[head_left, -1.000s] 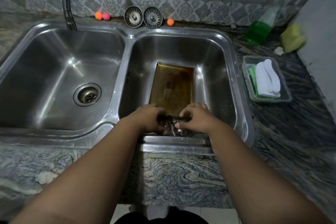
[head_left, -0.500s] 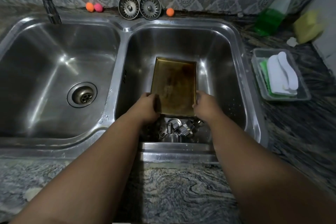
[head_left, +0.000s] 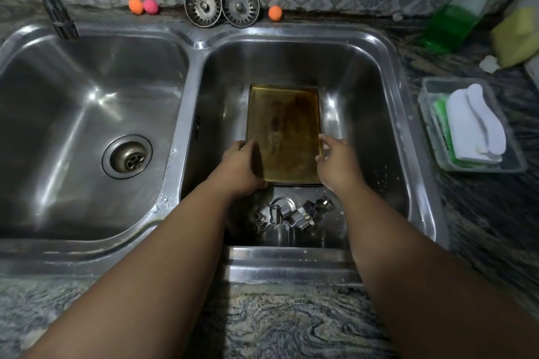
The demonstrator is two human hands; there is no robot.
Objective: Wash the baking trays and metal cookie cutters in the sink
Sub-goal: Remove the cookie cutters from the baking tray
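L hand (head_left: 240, 167) grips tray (head_left: 284, 131), hides corner | R hand (head_left: 335, 163) grip blurry | cutters (head_left: 291, 214) indistinct

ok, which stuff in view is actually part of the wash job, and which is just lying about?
Job: baking tray, cookie cutters, right basin, left hand and right hand at the tray's sides; probably soap bottle and sponges.
Lying about: two strainers, three small balls, yellow cloth, left basin.
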